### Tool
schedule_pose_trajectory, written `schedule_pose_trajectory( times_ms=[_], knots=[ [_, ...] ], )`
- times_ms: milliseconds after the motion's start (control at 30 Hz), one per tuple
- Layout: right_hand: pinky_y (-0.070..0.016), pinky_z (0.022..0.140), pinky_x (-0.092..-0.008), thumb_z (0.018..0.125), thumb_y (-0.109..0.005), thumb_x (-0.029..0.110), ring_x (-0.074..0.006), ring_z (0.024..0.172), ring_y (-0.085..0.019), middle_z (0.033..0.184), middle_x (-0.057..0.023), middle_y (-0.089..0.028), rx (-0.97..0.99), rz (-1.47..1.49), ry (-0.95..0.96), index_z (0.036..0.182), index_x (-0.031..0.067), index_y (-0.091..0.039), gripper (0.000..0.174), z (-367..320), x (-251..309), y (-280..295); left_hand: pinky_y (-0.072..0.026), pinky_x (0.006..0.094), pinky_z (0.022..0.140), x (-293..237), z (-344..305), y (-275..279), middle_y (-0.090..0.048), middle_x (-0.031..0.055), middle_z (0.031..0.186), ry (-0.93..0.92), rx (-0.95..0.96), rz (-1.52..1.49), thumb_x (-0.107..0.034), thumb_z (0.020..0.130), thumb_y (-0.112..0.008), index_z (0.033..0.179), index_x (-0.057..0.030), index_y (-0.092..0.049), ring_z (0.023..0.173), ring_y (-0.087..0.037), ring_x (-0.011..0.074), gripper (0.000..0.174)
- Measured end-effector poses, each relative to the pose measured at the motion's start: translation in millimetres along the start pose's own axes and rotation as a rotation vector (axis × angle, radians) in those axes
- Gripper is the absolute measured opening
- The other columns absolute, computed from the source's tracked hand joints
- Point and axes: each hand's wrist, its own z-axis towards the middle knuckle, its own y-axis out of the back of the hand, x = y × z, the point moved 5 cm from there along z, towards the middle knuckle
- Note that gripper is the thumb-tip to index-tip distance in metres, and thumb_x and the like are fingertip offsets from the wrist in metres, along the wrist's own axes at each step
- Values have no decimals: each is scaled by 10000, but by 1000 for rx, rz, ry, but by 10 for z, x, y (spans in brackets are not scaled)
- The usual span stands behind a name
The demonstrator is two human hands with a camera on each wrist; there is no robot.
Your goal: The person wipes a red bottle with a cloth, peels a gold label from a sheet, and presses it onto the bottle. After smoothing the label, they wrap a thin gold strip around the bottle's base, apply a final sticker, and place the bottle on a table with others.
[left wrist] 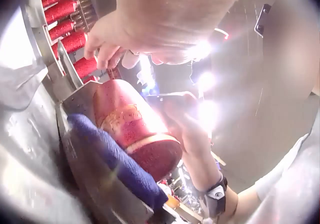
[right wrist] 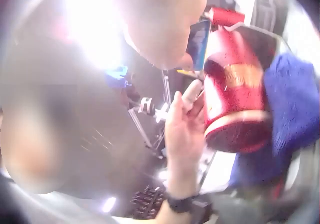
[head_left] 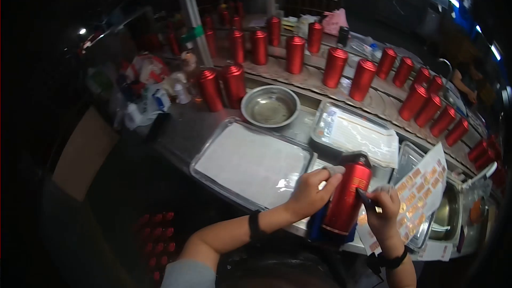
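Observation:
A red canister point(head_left: 349, 194) with a gold label lies tilted on a blue cloth point(head_left: 318, 224); the right wrist view shows its round base and the cloth point(right wrist: 295, 99). My left hand point(head_left: 313, 193) is beside its upper left side, fingers loosely bent, with a pale covering on a fingertip; the left wrist view shows these fingers point(left wrist: 107, 54) near the canister point(left wrist: 125, 119). My right hand point(head_left: 385, 210) pinches a dark flat card point(head_left: 364, 197) against or just over the label. In the right wrist view, the card point(right wrist: 199, 44) looks blue; exact contact cannot be told.
A sheet of gold stickers point(head_left: 421, 194) lies right of the canister. Left are a tray with a white sheet point(head_left: 250, 162) and a metal bowl point(head_left: 270, 106). Behind stand another tray point(head_left: 354, 130) and rows of red canisters point(head_left: 295, 55). A water basin point(head_left: 447, 208) is at far right.

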Motion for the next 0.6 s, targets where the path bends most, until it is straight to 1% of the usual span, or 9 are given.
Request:
schedule_pose_trajectory(
  times_ms=[67, 133, 200, 233, 333, 433, 467, 533, 600],
  knots=[
    [-441, 591, -377, 652, -761, -30, -306, 651, -560, 732, -93, -595, 140, 55, 301, 816, 80, -639, 232, -175, 257, -7, -480, 308, 600, -38, 149, 6, -627, 129, 691, -44, -129, -201, -179, 951, -630, 846, 22, -670, 623, -629, 209, 230],
    [-497, 647, -346, 657, -765, -28, -266, 676, -599, 758, -61, -621, 441, 363, 97, 840, 61, -653, 232, -276, 374, 60, -500, 338, 651, -141, 291, 26, -633, 144, 754, -98, -85, 49, -237, 946, -628, 832, 5, -652, 699, -639, 279, 269],
    [-472, 660, -295, 706, -720, 4, -176, 737, -610, 831, -35, -635, 269, 552, -531, 954, 63, -645, 266, -416, -69, 125, -505, 385, 707, -126, 430, -110, -639, 163, 819, -211, -81, 53, -300, 949, -609, 837, -6, -641, 783, -640, 324, 316],
    [-489, 660, -276, 777, -674, 44, -144, 714, -601, 854, -16, -618, -89, 643, -597, 1020, 57, -612, 251, -491, -423, 103, -507, 408, 735, -104, 500, -188, -642, 172, 851, -265, -81, 56, -331, 951, -599, 839, -11, -635, 825, -640, 347, 340],
    [-486, 553, -299, 886, -565, 252, -152, 637, -574, 755, -47, -559, -196, 1248, -977, 825, 81, -499, 194, -811, -1053, 249, -490, 472, 798, 120, 582, -399, -642, 198, 905, -110, 24, 96, -407, 954, -566, 843, -20, -620, 901, -632, 382, 406],
    [-504, 678, -279, 813, -657, 169, -144, 745, -581, 834, -43, -572, 175, 710, -666, 953, 46, -558, 211, -1148, -1149, 234, -490, 486, 809, 262, 665, -489, -662, 216, 931, 38, 66, 29, -467, 944, -560, 879, -11, -627, 905, -643, 410, 465],
    [-508, 739, -272, 776, -699, 146, -143, 821, -585, 909, -52, -582, 135, 372, -552, 1064, 23, -585, 334, -1271, -1129, 149, -492, 492, 819, 342, 705, -574, -667, 254, 975, 121, 95, -15, -500, 939, -551, 904, 20, -612, 927, -648, 436, 525],
    [-450, 968, -351, 614, -891, 210, -219, 1114, -517, 1220, -131, -503, 266, 178, -355, 1484, 14, -327, 1055, -916, -160, -45, -479, 519, 872, 476, 779, -778, -637, 354, 1021, 252, 59, -163, -521, 933, -535, 1060, 72, -528, 1002, -626, 496, 607],
    [-434, 1006, -417, 585, -928, 279, -348, 1201, -516, 1317, -204, -494, 195, -26, -302, 1483, 1, -316, 1122, -659, 185, -366, -468, 517, 924, 498, 846, -933, -617, 383, 1059, 400, -1, -257, -417, 910, -514, 1124, 99, -482, 1040, -611, 506, 560]
  ],
)
